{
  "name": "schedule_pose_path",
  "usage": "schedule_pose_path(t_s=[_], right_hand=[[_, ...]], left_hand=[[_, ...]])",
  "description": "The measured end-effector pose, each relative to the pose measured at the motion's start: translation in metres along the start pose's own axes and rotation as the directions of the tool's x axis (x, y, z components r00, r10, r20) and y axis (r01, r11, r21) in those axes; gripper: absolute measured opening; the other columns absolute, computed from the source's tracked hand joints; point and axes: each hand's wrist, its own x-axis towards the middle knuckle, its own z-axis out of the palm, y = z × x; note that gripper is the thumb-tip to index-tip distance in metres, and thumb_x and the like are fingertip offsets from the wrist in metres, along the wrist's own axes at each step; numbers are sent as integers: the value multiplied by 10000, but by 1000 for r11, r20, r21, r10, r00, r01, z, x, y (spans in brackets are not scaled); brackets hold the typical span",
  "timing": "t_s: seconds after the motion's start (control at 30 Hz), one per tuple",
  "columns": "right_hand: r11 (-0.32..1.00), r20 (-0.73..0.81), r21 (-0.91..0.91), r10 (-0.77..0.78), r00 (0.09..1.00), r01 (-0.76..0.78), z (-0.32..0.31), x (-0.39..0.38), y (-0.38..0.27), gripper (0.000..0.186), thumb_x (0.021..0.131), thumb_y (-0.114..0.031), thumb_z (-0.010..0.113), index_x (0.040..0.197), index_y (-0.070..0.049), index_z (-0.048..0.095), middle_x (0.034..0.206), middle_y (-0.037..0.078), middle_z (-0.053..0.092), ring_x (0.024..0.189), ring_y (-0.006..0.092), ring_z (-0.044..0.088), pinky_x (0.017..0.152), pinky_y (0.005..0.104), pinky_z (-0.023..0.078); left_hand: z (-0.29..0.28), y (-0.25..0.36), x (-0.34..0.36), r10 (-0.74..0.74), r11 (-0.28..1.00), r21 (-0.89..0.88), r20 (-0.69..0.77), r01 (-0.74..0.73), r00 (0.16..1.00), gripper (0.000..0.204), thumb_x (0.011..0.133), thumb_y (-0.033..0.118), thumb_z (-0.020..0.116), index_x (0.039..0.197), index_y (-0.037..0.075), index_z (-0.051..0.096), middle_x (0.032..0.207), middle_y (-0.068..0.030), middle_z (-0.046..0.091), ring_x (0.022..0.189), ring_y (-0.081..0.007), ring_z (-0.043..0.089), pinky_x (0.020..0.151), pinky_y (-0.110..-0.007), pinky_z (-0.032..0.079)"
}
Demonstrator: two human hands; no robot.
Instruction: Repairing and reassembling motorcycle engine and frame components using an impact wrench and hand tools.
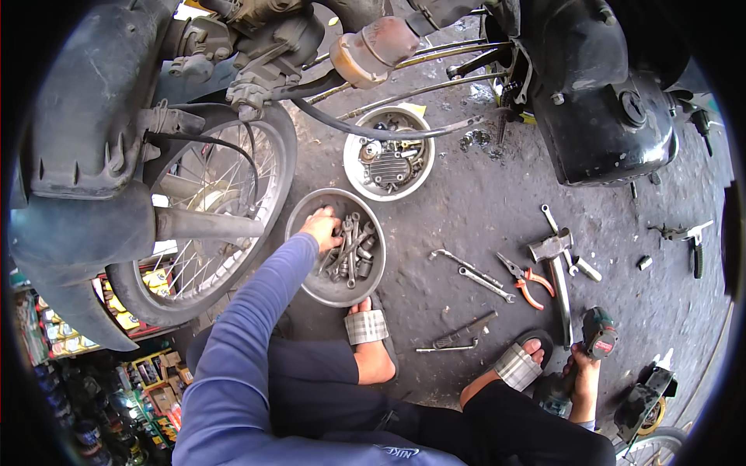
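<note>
My left hand [320, 227] reaches into a grey metal bowl [301, 290] among several wrenches [353, 247] and sockets [365, 268]. Its fingers curl closed at the tools' edge; what they pinch, if anything, is hidden. At the lower right, my right hand [583, 377] wraps round the handle of a dark green cordless impact driver [600, 334], beside my right foot. The driver's head points up and away from me. A hammer [558, 283] lies just beyond it, with orange-handled pliers [528, 279] to the hammer's left.
A second bowl [427, 175] holds greasy engine parts. More wrenches [486, 283] lie on the dark floor. A motorcycle wheel [284, 194] stands at left, with a black tank-like part [614, 132] at upper right. A brake lever [688, 231] lies far right; shelves of boxed goods [155, 373] stand lower left.
</note>
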Motion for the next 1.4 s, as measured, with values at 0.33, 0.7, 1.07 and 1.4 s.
schedule_pose_path(t_s=[0.33,0.7,1.07,1.4], right_hand=[[1000,-17,-4,-4,1000,4,-2,-1,-1,224,824,-222,661,929,-74,530,646,16,494,474,129,491,434,271,415],[1000,-19,-20,-13,1000,12,-1,0,-2,217,819,-217,660,919,-70,535,651,17,496,471,130,492,430,272,411],[1000,-43,-15,14,999,-15,4,-2,-9,164,828,-158,649,899,-61,537,646,11,500,478,121,503,431,272,432],[1000,-56,1,29,998,-29,7,-3,-2,161,819,-132,661,883,-58,534,646,17,505,473,119,495,433,269,420]], left_hand=[[4,45,-41,92,994,-65,22,-90,996,388,785,195,619,1096,-6,501,912,-251,644,895,-419,625,806,-476,501],[-40,47,-17,-224,974,12,-64,225,973,425,868,382,557,1007,-6,658,909,-216,676,908,-375,654,854,-450,500],[15,36,-4,-358,905,-287,-120,313,926,333,774,227,660,1081,98,681,971,-166,690,937,-336,654,874,-413,496],[15,17,8,-334,901,-352,-194,252,923,288,759,247,705,1000,92,685,833,-166,689,818,-324,673,773,-397,516]])
